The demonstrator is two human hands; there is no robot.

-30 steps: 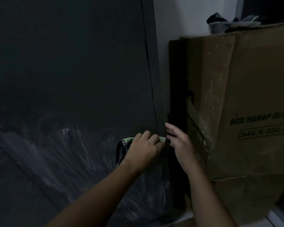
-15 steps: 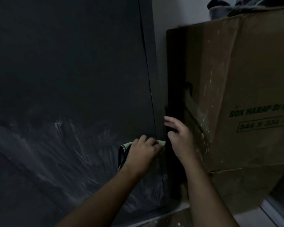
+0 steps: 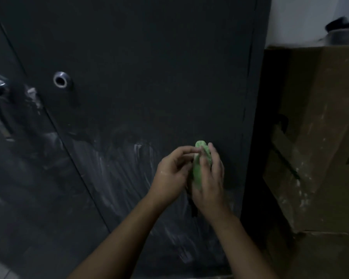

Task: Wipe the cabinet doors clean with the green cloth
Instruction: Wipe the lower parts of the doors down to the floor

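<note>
While you faced the cabinet door [image 3: 149, 77], both hands held the green cloth [image 3: 197, 174] bunched upright before its lower right part. Your left hand [image 3: 172, 175] pinched the cloth's top with curled fingers; your right hand [image 3: 211, 186] curled its fingers over it. White smears [image 3: 119, 168] streaked the door's lower half; a cardboard box [image 3: 320, 137] stood right of the door.

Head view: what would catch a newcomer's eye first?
The bright green cloth, held between the left hand and right hand, stands out against the dark door. White smears streak the door to its left. A cardboard box stands at right.
</note>
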